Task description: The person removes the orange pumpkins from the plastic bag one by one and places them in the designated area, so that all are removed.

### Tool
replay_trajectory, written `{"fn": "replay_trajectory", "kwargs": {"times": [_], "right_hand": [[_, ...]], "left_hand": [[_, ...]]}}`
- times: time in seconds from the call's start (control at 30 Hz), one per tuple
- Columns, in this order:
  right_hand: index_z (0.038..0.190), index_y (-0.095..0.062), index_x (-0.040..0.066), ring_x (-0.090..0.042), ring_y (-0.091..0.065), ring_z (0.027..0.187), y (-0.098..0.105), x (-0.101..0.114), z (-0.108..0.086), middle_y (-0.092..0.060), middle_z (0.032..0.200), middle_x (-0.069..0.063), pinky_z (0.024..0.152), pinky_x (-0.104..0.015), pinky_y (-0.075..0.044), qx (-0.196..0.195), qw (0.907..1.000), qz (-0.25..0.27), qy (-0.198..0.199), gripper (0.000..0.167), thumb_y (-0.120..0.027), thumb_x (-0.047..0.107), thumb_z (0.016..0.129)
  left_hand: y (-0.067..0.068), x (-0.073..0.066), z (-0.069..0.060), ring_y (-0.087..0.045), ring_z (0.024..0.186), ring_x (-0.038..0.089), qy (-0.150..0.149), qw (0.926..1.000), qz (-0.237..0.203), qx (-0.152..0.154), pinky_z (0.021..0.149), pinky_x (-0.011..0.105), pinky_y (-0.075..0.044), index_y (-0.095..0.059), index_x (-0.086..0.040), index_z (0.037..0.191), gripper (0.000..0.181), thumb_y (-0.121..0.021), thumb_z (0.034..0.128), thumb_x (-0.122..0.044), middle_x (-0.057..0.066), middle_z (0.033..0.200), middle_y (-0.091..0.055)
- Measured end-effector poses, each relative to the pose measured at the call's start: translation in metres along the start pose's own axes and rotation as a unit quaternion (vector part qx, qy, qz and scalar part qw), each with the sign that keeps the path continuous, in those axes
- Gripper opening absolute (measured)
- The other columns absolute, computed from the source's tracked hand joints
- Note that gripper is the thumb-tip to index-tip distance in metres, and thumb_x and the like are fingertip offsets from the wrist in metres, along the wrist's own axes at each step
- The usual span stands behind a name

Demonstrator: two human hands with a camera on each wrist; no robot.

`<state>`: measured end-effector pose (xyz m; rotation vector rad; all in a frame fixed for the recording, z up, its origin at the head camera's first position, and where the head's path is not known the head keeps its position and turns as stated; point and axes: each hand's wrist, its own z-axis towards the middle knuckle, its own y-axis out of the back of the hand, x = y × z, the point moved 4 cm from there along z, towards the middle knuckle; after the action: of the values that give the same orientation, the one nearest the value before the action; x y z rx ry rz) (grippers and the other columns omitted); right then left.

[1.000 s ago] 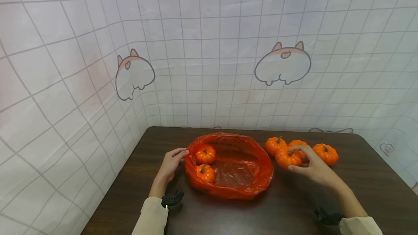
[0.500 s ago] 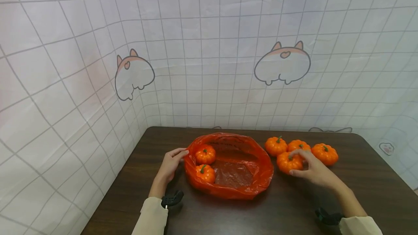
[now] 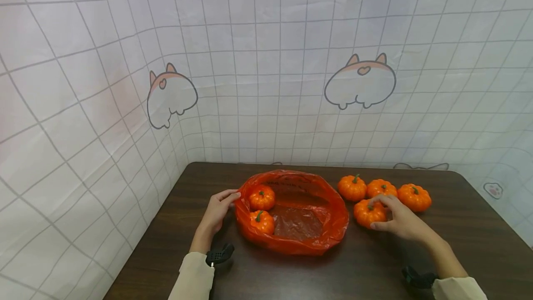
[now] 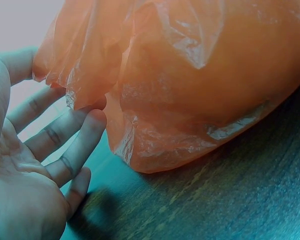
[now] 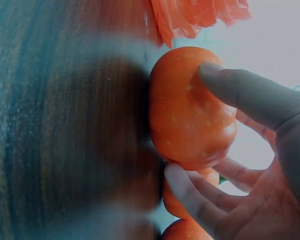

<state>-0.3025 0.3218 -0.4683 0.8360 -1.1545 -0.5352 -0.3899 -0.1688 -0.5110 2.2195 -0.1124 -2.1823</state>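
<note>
- The right hand [image 3: 397, 219] is clamped on a small orange pumpkin [image 3: 366, 216]: the thumb presses one side, while fingers curve round the other and over the top near the green stem.
- That held pumpkin sits low, its underside at or just above the dark wooden table [image 3: 316, 277]; whether it touches, I cannot tell.
- Directly beyond the grip is the middle pumpkin [image 3: 381, 187]; beyond it and to the left is the left pumpkin [image 3: 352, 188], and beyond it to the right is the right pumpkin [image 3: 415, 197], the three standing side by side in a row.
- Just left of the grip, the red plastic bag [image 3: 287, 244] stands with its mouth wide and its rim crumpled.
- Inside the bag, on the side away from the grip, sit the far bagged pumpkin [image 3: 261, 198] and the near bagged pumpkin [image 3: 262, 222], both with green stems.
- Across the bag from the grip, the left hand [image 3: 217, 209] holds the rim between thumb and fingers.
- Nearer the wearer than each hand are a black wrist device [image 3: 220, 254] and a cream sleeve [image 3: 192, 277].
- Farthest beyond the grip hangs a white grid-patterned cloth [image 3: 266, 82] with cartoon animals [image 3: 360, 84].
</note>
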Motion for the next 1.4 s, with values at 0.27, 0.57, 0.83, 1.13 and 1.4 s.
{"fn": "replay_trajectory", "kwargs": {"times": [0.27, 0.57, 0.83, 1.13, 1.4], "right_hand": [[0.119, -0.061, 0.013, -0.022, -0.044, 0.084, -0.0015, 0.0004, -0.0013, -0.045, 0.111, -0.018, 0.063, -0.025, -0.039, -0.01, 0.9997, 0.011, -0.017, 0.044, -0.085, 0.022, 0.084], [0.12, -0.062, 0.012, -0.025, -0.045, 0.086, -0.0022, 0.0, -0.0001, -0.043, 0.114, -0.021, 0.064, -0.025, -0.041, -0.024, 0.9994, 0.011, -0.023, 0.043, -0.085, 0.021, 0.084], [0.12, -0.064, 0.012, -0.028, -0.048, 0.091, -0.0043, -0.0038, 0.0008, -0.044, 0.112, -0.02, 0.068, -0.025, -0.044, -0.035, 0.9988, 0.005, -0.033, 0.044, -0.086, 0.022, 0.083], [0.12, -0.064, 0.012, -0.029, -0.048, 0.093, -0.0057, -0.005, 0.0016, -0.044, 0.114, -0.022, 0.069, -0.025, -0.046, -0.038, 0.9987, 0.008, -0.034, 0.043, -0.086, 0.022, 0.084], [0.12, -0.064, 0.011, -0.029, -0.049, 0.094, -0.0061, -0.0061, 0.0021, -0.044, 0.117, -0.023, 0.069, -0.025, -0.047, -0.04, 0.9985, 0.006, -0.037, 0.043, -0.085, 0.022, 0.084]], "left_hand": [[0.0002, 0.0006, -0.0001, -0.067, 0.086, 0.017, 0.002, 1.0, -0.003, 0.004, 0.083, 0.03, -0.055, -0.071, -0.002, 0.123, 0.032, -0.067, 0.0989, -0.022, 0.005, 0.109, -0.072], [0.001, 0.0, -0.0001, -0.066, 0.087, 0.016, 0.003, 1.0, 0.0, 0.003, 0.083, 0.029, -0.054, -0.071, -0.002, 0.124, 0.035, -0.068, 0.0991, -0.027, 0.003, 0.108, -0.072], [0.0002, -0.0004, -0.0005, -0.066, 0.087, 0.017, 0.002, 1.0, 0.001, 0.004, 0.083, 0.029, -0.055, -0.071, -0.003, 0.124, 0.035, -0.068, 0.099, -0.027, 0.003, 0.109, -0.072], [0.0001, 0.0001, -0.0013, -0.066, 0.088, 0.018, 0.001, 1.0, 0.007, 0.0, 0.087, 0.032, -0.055, -0.071, -0.003, 0.123, 0.033, -0.068, 0.099, -0.026, 0.004, 0.109, -0.072], [0.0007, 0.0, -0.0006, -0.067, 0.088, 0.019, 0.001, 1.0, 0.007, -0.002, 0.087, 0.032, -0.056, -0.072, -0.003, 0.123, 0.033, -0.068, 0.099, -0.026, 0.005, 0.109, -0.072]]}}
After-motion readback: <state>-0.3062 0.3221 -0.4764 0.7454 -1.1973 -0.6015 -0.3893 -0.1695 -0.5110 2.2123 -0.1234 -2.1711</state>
